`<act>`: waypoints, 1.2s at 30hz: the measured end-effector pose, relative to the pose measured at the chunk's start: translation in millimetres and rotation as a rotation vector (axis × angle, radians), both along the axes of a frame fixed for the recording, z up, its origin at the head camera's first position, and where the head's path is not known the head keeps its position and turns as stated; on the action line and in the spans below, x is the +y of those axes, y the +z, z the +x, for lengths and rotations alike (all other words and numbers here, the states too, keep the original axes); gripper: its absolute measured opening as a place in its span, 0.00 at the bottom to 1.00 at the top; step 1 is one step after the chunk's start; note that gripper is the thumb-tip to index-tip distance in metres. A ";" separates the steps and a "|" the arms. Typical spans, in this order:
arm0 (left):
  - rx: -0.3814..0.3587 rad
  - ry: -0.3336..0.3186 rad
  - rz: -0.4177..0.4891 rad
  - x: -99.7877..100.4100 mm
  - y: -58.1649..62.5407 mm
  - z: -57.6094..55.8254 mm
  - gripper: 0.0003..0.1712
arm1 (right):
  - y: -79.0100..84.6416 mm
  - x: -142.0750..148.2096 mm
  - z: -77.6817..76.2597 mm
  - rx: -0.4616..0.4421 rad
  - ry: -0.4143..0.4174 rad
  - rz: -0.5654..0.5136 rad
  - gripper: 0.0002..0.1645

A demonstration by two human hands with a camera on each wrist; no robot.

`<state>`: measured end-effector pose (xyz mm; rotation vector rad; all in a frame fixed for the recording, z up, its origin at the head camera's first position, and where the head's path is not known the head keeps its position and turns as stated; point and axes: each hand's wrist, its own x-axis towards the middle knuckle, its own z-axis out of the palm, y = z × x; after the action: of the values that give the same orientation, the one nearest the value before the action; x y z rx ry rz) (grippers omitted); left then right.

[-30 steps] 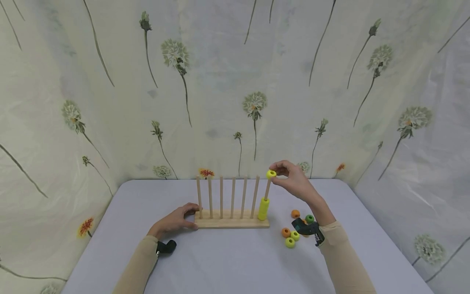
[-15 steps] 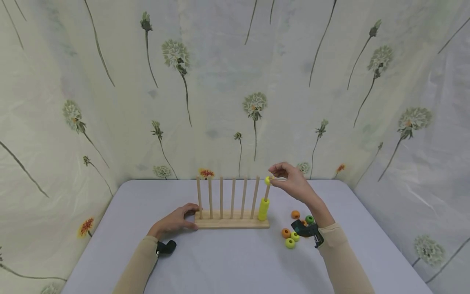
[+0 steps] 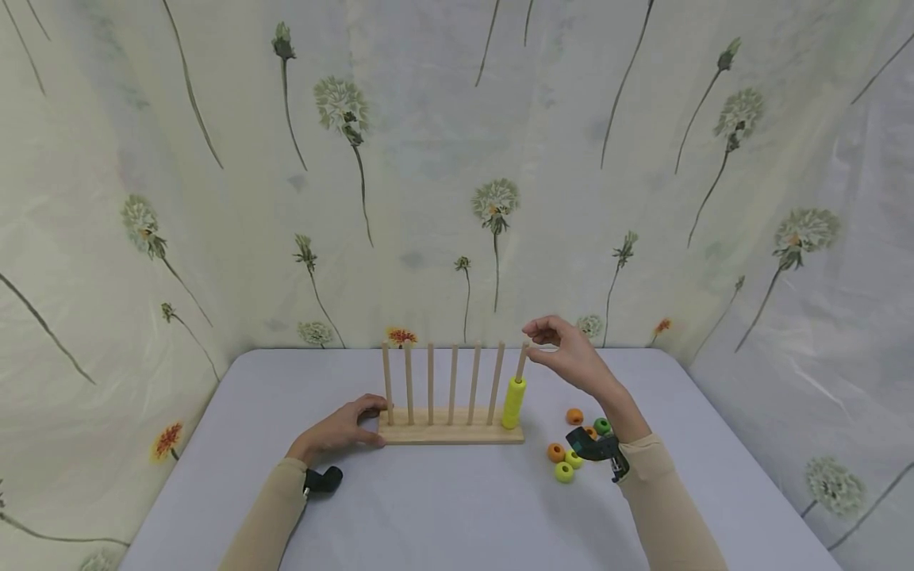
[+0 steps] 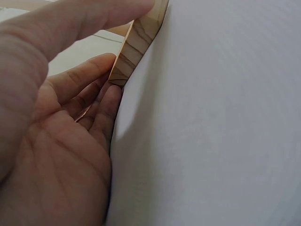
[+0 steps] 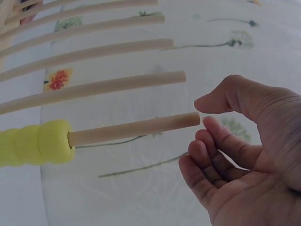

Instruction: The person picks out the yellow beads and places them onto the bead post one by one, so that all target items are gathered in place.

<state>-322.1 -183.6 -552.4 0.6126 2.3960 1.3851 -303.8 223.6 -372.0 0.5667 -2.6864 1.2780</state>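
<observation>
A wooden peg stand (image 3: pixel 451 434) with a row of upright pegs stands on the table. Its left end sits between the thumb and fingers of my left hand (image 3: pixel 341 428); the left wrist view shows them against the end of the base (image 4: pixel 134 52). Yellow beads (image 3: pixel 512 403) are stacked on the rightmost peg, and the bare upper part of that peg (image 5: pixel 136 129) pokes out above them. My right hand (image 3: pixel 571 355) is at this peg's top, holding nothing. In the right wrist view its thumb and fingers are parted around the tip.
Loose beads lie right of the stand: orange beads (image 3: pixel 556 453), yellow beads (image 3: pixel 564 473) and a green bead (image 3: pixel 602 426). My right forearm and its wrist camera (image 3: pixel 596 446) partly cover them. A flower-printed curtain (image 3: pixel 428 198) hangs behind the table (image 3: pixel 457 515).
A yellow bead pinched in my right hand went onto the rightmost peg, was let go and dropped onto the stack. The right hand moved slightly down; the left hand stayed still.
</observation>
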 end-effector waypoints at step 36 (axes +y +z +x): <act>-0.013 0.005 0.018 0.1 -1.3 0.7 0.39 | -6.1 20.3 13.7 0.026 -0.042 0.016 0.22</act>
<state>-321.4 -183.5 -553.7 0.6003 2.3790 1.4097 -290.1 243.9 -378.1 0.5218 -2.6751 1.2303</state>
